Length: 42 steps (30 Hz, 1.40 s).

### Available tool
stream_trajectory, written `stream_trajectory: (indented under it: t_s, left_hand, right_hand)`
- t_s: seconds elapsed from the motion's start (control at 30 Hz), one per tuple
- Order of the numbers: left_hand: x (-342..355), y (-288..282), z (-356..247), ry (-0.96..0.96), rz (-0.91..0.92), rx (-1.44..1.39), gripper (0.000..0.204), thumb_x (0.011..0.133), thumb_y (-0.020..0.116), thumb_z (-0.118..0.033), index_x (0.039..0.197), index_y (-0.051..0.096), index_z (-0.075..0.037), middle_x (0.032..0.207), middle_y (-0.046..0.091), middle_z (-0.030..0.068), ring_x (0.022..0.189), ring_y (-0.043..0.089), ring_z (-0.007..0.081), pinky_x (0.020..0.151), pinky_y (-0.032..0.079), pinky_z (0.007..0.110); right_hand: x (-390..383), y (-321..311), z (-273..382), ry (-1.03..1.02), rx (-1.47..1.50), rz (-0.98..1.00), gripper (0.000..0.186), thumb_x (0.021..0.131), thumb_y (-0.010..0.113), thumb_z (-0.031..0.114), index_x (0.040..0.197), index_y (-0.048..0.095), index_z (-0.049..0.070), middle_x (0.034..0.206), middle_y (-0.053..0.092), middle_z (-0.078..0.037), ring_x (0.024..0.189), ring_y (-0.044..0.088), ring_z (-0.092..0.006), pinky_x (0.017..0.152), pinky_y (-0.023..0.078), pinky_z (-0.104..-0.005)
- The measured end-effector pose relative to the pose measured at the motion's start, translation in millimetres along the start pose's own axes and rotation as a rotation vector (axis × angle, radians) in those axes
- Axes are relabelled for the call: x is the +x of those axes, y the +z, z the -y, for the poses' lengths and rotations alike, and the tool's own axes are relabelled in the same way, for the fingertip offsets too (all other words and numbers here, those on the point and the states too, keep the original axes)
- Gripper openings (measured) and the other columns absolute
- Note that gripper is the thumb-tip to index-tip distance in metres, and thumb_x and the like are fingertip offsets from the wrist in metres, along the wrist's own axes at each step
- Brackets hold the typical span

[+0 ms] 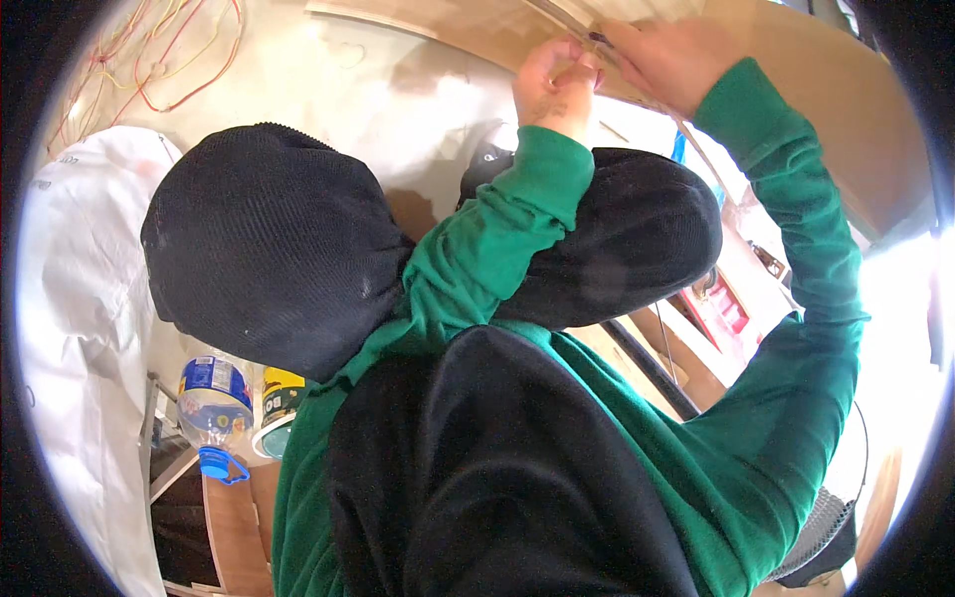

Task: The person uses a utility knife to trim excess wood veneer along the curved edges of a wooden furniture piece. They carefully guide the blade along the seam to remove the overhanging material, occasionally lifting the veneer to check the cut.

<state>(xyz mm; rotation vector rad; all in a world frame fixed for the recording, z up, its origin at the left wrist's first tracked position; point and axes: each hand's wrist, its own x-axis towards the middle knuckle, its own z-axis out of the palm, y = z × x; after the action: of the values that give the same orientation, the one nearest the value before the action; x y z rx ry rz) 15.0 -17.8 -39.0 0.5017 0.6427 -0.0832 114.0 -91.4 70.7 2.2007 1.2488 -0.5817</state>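
Both hands meet at the top, against the edge of a light brown panel (438, 22). My left hand (557, 88) is closed, thumb and fingers pinched together at that edge. What it pinches, if anything, is too small to make out. Right beside it, my right hand (676, 62) reaches in from the right with its fingers bent and pressed together. A small dark tip (597, 38) shows at its fingertips; its kind is unclear. Next to the right hand slants a broad brown board (836, 109). Green sleeves cover both forearms.
My black-trousered knees (269, 239) rise below the hands. Loose red and yellow wires (164, 50) lie at the far left. A white sheet-like covering (85, 328) runs along the left. A clear bottle with a blue cap (215, 413) and a tub (280, 403) stand nearby.
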Motion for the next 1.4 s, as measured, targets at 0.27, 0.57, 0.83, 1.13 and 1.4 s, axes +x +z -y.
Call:
stream_trajectory:
  t_s: [0.27, 0.57, 0.83, 1.13, 1.4]
  left_hand:
    - [0.2, -0.1, 3.0, -0.018, 0.003, -0.038, 0.006, 0.085, 0.058, 0.003, 0.089, 0.056, 0.000, 0.109, 0.055, 0.0084, 0.074, 0.063, 0.0165, 0.068, 0.052, 0.025]
    - [-3.1, 1.9, 0.6, 0.066, -0.045, -0.100, 0.009, 0.083, 0.058, 0.003, 0.090, 0.053, 0.000, 0.108, 0.053, 0.0104, 0.078, 0.062, 0.0173, 0.072, 0.051, 0.026]
    - [-2.2, 7.5, 2.8, 0.158, -0.048, 0.129, 0.011, 0.080, 0.068, -0.003, 0.085, 0.058, 0.000, 0.082, 0.058, 0.0054, 0.068, 0.055, 0.0095, 0.059, 0.045, 0.023]
    - [8.5, -7.5, 16.0, 0.305, -0.001, 0.306, 0.013, 0.080, 0.071, -0.014, 0.083, 0.063, -0.003, 0.069, 0.056, -0.0021, 0.063, 0.047, 0.0062, 0.057, 0.038, 0.022]
    - [11.5, -6.2, 21.6, 0.275, -0.013, 0.290, 0.011, 0.077, 0.070, -0.002, 0.084, 0.062, -0.001, 0.082, 0.060, 0.0034, 0.068, 0.055, 0.0100, 0.065, 0.045, 0.025]
  right_hand:
    - [-7.2, -12.4, -2.4, 0.027, -0.014, 0.084, 0.022, 0.088, 0.052, 0.029, 0.102, 0.052, 0.013, 0.071, 0.063, -0.012, 0.064, 0.062, -0.0334, 0.053, 0.048, -0.0458]
    - [-0.6, -26.6, 5.1, -0.007, -0.014, 0.022, 0.025, 0.088, 0.053, 0.032, 0.102, 0.055, 0.011, 0.064, 0.061, -0.012, 0.056, 0.061, -0.0309, 0.047, 0.047, -0.0426]
    - [-13.4, -36.4, -1.6, -0.018, -0.050, 0.050, 0.020, 0.086, 0.052, 0.026, 0.097, 0.057, 0.010, 0.053, 0.056, -0.013, 0.047, 0.059, -0.0310, 0.042, 0.045, -0.0434]
    - [-8.7, 0.9, 2.8, 0.030, 0.011, -0.001, 0.025, 0.088, 0.053, 0.029, 0.109, 0.052, 0.016, 0.062, 0.060, -0.012, 0.056, 0.060, -0.0334, 0.049, 0.047, -0.0459]
    - [-13.6, -3.8, -15.1, -0.035, -0.009, 0.049, 0.027, 0.088, 0.051, 0.027, 0.113, 0.052, 0.016, 0.059, 0.057, -0.013, 0.054, 0.059, -0.0337, 0.049, 0.046, -0.0464]
